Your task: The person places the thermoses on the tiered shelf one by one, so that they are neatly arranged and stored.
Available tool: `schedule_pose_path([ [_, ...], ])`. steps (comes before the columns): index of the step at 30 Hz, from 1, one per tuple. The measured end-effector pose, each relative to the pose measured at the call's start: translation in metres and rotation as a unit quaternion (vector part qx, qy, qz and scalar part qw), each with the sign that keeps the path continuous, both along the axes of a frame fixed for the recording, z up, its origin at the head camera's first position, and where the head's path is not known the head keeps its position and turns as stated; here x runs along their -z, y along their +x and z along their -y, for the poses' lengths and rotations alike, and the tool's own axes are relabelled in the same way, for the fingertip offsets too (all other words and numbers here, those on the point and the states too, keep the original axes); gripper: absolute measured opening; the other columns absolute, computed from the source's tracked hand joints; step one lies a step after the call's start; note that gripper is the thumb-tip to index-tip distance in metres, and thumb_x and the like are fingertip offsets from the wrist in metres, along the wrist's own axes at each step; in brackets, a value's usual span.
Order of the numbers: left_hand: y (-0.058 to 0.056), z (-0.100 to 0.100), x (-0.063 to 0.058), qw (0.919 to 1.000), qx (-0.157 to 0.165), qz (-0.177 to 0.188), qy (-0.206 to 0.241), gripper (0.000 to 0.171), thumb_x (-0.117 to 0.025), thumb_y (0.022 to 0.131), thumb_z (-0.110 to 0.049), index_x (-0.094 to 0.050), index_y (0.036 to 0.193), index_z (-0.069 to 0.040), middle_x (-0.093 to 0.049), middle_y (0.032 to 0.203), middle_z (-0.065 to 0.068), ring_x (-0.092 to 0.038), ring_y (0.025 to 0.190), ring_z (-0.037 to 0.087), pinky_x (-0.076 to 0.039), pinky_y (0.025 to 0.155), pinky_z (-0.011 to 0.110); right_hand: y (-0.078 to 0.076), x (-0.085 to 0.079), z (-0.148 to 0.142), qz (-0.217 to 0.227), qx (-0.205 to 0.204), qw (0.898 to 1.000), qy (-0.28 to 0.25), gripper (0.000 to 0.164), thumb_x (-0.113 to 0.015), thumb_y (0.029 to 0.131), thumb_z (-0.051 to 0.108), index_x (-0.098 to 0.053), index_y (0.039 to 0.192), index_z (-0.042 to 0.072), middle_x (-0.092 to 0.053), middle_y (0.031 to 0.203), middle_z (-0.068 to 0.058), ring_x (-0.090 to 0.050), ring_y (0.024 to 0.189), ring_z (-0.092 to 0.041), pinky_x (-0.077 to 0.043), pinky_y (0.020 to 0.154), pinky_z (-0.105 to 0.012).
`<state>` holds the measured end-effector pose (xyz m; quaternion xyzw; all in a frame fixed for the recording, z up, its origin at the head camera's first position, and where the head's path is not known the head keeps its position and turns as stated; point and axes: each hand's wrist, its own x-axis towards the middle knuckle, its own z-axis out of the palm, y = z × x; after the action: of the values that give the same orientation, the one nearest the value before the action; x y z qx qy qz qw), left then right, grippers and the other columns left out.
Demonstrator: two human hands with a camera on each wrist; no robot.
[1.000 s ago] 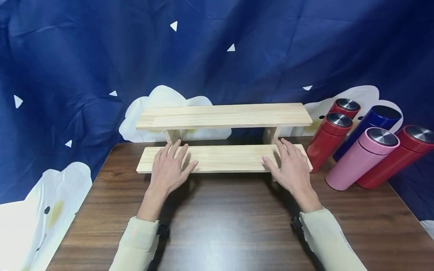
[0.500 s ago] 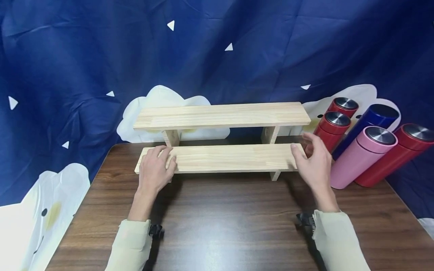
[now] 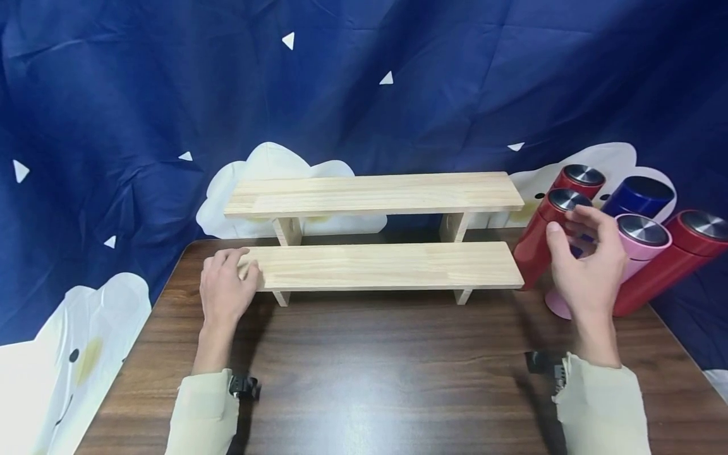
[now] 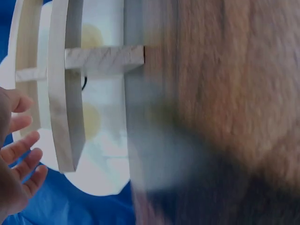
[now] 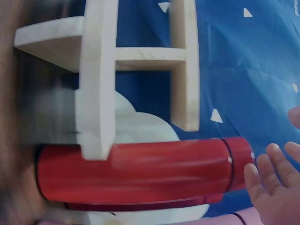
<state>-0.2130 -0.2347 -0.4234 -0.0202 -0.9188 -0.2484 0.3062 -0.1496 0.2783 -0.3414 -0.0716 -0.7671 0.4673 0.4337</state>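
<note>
A two-tier shelf of pale wood (image 3: 375, 268) stands at the back of the table. My left hand (image 3: 226, 287) is by the left end of its lower board, fingers loosely bent; in the left wrist view (image 4: 23, 159) they are spread with nothing in them. My right hand (image 3: 591, 272) is raised among the thermos bottles, thumb and fingers curved apart. It overlaps the pink thermos (image 3: 643, 237) and comes close to the top of the front red thermos (image 3: 537, 246). In the right wrist view its fingertips reach the cap end of the red thermos (image 5: 136, 171).
Behind stand a blue thermos (image 3: 634, 197) and a second red one (image 3: 569, 180); another red thermos (image 3: 696, 243) is at the far right. A dark blue cloth (image 3: 352, 95) with white shapes hangs behind the brown wooden table (image 3: 364, 366).
Both hands have left the middle of the lower board and moved apart. The left went to the board's left end, the right across to the bottles. The shelf has stayed put.
</note>
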Motion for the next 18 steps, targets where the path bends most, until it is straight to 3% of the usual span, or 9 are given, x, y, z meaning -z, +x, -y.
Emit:
schedule_pose_path([
  [7, 0.000, 0.015, 0.004, 0.9946, -0.060, 0.054, 0.065, 0.031, -0.064, 0.091, -0.018, -0.071, 0.117, -0.002, -0.061, 0.121, 0.022, -0.049, 0.109, 0.044, -0.042, 0.089, 0.057, 0.006, -0.022, -0.016, -0.038, 0.054, 0.998, -0.020, 0.035, -0.074, 0.087, 0.012, -0.071, 0.121, 0.013, -0.069, 0.112, 0.010, -0.063, 0.100, -0.007, -0.050, 0.088, -0.017],
  [10, 0.000, 0.021, 0.005, 0.9901, -0.065, 0.071, 0.103, 0.033, -0.062, 0.091, -0.017, -0.070, 0.119, -0.001, -0.059, 0.123, 0.023, -0.048, 0.111, 0.044, -0.040, 0.093, 0.056, 0.011, -0.031, -0.025, -0.057, 0.082, 0.995, -0.018, 0.034, -0.074, 0.087, 0.014, -0.071, 0.121, 0.015, -0.069, 0.114, 0.008, -0.064, 0.100, -0.007, -0.049, 0.085, -0.015],
  [15, 0.000, 0.028, 0.009, 0.9746, -0.068, 0.106, 0.185, 0.036, -0.059, 0.090, -0.014, -0.067, 0.123, -0.002, -0.059, 0.123, 0.020, -0.055, 0.111, 0.038, -0.040, 0.097, 0.049, 0.020, -0.039, -0.037, -0.052, 0.123, 0.990, -0.053, 0.034, -0.070, 0.089, 0.015, -0.068, 0.123, 0.019, -0.066, 0.118, 0.011, -0.058, 0.109, -0.007, -0.044, 0.092, -0.018],
  [18, -0.001, 0.031, 0.014, 0.9651, -0.078, 0.120, 0.219, 0.038, -0.058, 0.088, -0.011, -0.067, 0.124, -0.003, -0.062, 0.120, 0.018, -0.059, 0.107, 0.033, -0.043, 0.093, 0.043, 0.024, -0.040, -0.043, -0.031, 0.131, 0.985, -0.107, 0.036, -0.069, 0.089, 0.012, -0.067, 0.123, 0.021, -0.064, 0.119, 0.011, -0.056, 0.112, -0.006, -0.043, 0.098, -0.019],
])
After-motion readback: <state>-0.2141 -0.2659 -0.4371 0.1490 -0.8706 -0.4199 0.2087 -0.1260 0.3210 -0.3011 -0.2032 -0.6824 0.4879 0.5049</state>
